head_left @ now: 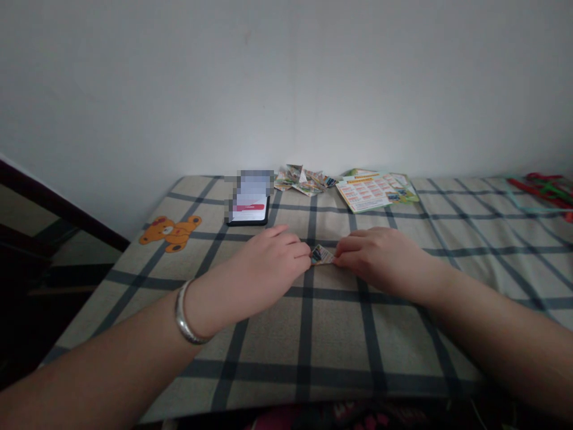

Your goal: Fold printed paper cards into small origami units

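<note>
A small folded piece of printed paper [322,255] lies between my hands at the middle of the checked tablecloth [273,352]. My left hand [275,260] has its fingers closed on the paper's left end, and a silver bangle [181,313] circles that wrist. On the right end, my right hand [385,257] pinches a corner with bent fingers. The paper comes to a peak in its middle, and its two ends are hidden by my fingertips. Behind it, several folded paper pieces [302,181] sit in a heap near the wall.
Left of the heap a phone [249,209] lies with its screen lit, partly blurred. Printed leaflets [364,192] are stacked to the right. A teddy bear cutout [170,233] shows near the left edge. Red and green items [544,191] lie at far right. A white wall [286,83] bounds the back.
</note>
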{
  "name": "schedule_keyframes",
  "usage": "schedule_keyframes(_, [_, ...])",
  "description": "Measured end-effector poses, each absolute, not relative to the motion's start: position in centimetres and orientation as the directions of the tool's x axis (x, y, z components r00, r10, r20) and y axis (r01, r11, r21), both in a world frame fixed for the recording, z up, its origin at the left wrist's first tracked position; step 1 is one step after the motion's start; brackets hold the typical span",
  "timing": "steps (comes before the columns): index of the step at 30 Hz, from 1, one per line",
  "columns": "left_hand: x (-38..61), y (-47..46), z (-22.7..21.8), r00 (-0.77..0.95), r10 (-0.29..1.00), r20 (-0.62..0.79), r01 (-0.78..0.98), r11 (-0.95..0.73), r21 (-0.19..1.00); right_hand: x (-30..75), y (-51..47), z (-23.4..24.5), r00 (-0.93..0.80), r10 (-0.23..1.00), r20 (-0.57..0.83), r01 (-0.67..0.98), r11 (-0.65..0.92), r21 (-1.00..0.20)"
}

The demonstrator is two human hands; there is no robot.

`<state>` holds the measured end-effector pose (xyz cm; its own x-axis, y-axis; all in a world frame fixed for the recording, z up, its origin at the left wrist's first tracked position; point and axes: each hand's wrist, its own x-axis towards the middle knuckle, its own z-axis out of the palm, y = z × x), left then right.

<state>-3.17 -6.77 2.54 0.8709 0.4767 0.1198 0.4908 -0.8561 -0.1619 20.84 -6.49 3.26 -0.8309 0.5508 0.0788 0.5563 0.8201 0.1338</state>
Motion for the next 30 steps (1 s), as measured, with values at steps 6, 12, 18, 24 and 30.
schedule_keyframes(6, [-3.0, -7.0, 2.6, 0.858, 0.497, 0.130, 0.513, -0.842, -0.164, 19.8, -7.4, 3.8, -0.777, 0.629, -0.011, 0.613, 0.761, 0.213])
schedule_keyframes(12, [-3.5, -6.7, 2.9, 0.870, 0.481, 0.104, 0.491, -0.862, -0.127, 21.3, -6.8, 4.0, -0.777, 0.629, -0.004, 0.629, 0.777, 0.025])
schedule_keyframes(18, [-3.6, -6.7, 2.9, 0.866, 0.489, 0.105, 0.498, -0.863, -0.082, 21.9, -6.6, 3.8, -0.768, 0.641, 0.005, 0.640, 0.768, -0.016])
schedule_keyframes(24, [-2.8, -7.1, 2.7, 0.865, 0.484, 0.130, 0.500, -0.854, -0.147, 21.2, -6.4, 3.9, -0.785, 0.620, 0.002, 0.619, 0.784, 0.044])
schedule_keyframes(30, [-2.6, -6.9, 1.9, 0.869, 0.446, 0.214, 0.483, -0.859, -0.172, 21.0, -6.5, 3.9, -0.807, 0.588, 0.043, 0.590, 0.807, 0.029])
